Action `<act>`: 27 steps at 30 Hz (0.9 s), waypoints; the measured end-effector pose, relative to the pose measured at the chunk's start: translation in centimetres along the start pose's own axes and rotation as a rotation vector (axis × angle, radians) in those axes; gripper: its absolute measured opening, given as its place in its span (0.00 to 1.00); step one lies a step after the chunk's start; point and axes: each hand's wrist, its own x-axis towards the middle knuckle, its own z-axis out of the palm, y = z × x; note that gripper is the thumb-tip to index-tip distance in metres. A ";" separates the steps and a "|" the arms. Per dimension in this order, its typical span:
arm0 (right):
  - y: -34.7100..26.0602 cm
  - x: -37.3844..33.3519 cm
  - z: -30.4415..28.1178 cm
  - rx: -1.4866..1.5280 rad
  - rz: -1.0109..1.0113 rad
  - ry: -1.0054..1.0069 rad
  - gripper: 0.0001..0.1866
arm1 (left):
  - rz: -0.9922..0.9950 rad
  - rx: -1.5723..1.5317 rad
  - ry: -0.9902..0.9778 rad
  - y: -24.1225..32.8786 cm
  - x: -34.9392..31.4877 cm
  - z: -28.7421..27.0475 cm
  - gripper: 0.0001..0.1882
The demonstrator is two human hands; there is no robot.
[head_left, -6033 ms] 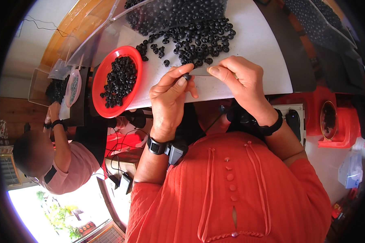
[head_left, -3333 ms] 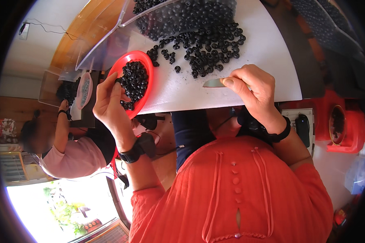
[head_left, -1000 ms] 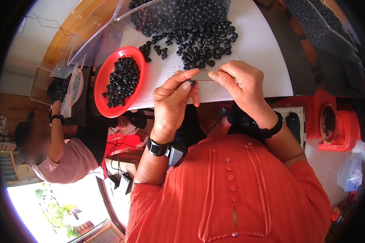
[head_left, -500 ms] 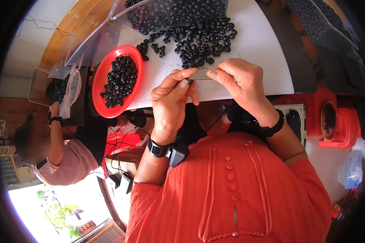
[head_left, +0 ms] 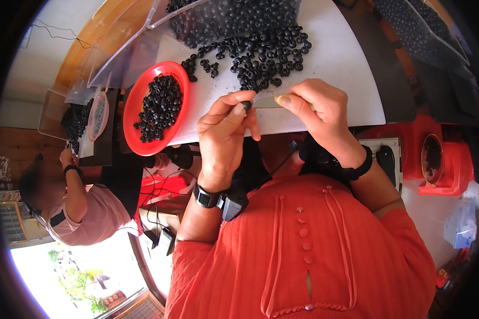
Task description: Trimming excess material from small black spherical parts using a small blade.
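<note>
Between the thumb and index finger of my left hand (head_left: 221,141) sits a small round black part (head_left: 247,105), perhaps rubber. My right hand (head_left: 324,114) is closed on a thin, pale, blade-like strip (head_left: 265,101). The strip reaches from my right fingertips toward the black part; I cannot tell whether they touch. Both hands are above the near edge of the white tabletop (head_left: 346,69). Just beyond my fingers lies a loose pile of similar black parts (head_left: 266,58), many with a hole. To the left, a red plate (head_left: 130,125) holds more of them.
A clear plastic bin (head_left: 127,58) of black parts lies tipped at the far side. Another clear bin (head_left: 426,32) stands far right. At the left, a person (head_left: 90,207) works beside a pink plate (head_left: 103,125). Red stools (head_left: 452,165) and cables (head_left: 159,186) are below table height.
The black part has turned in my left fingers and shows more. My right hand has shifted slightly, with more of the strip visible. The person at the left has moved their head and hand.
</note>
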 end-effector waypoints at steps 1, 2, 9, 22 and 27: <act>-0.1 0.0 -0.2 -0.001 0.000 0.005 0.12 | 0.084 0.077 0.054 0.5 -0.1 0.1 0.13; -0.2 -0.1 -0.4 0.045 0.034 0.035 0.10 | 0.168 0.154 0.109 1.2 -0.1 0.2 0.13; -0.2 -0.3 -1.3 0.178 0.121 0.109 0.09 | 0.479 0.905 0.502 10.0 0.5 -6.1 0.13; -0.4 -0.3 -1.0 0.192 0.111 0.110 0.10 | 0.567 1.363 -0.001 1.1 4.4 -1.4 0.07; -0.4 -0.1 -1.1 0.143 0.076 0.118 0.08 | 0.582 1.531 -0.008 0.6 5.3 -0.8 0.06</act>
